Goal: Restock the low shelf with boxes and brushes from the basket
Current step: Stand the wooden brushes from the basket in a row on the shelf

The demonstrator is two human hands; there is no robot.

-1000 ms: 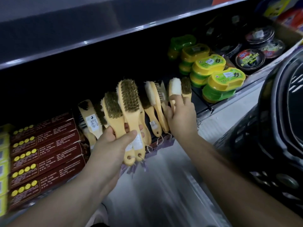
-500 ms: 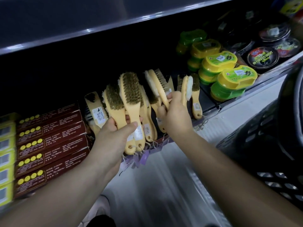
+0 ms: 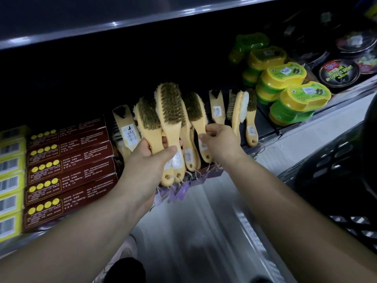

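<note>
The brushes were right in front of me at the lip of the low shelf (image 3: pixel 267 127), between the maroon boxes (image 3: pixel 69 160) on my left and the green-and-yellow tubs (image 3: pixel 295 99) on my right. My left hand (image 3: pixel 146 168) gripped two wooden brushes (image 3: pixel 170 111) together by their handles, thumb laid across the front and fingers curled behind. Their bristle heads stood above my fist facing me, and the holed handle ends stuck out below it, with strings and purple tags (image 3: pixel 183 190) hanging down. Just to the right, my right hand (image 3: pixel 220 144) pinched the handle of a third brush (image 3: pixel 195 111) between thumb and fingertips, its head tilted up and leftward, close beside the pair in my left hand. A labelled brush (image 3: pixel 125 127) leaned just left of my left hand, against the boxes, and three more brushes (image 3: pixel 237 111) stood head-up on the shelf just beyond my right hand. Both forearms reached forward and up from the bottom of the view, the wrists near one another. Yellow boxes (image 3: pixel 10 180) were stacked at the far left beside the maroon ones. Round dark tins (image 3: pixel 338 73) sat at the far right of the shelf, and the dark basket (image 3: pixel 336 180) was at my right, below the shelf.
</note>
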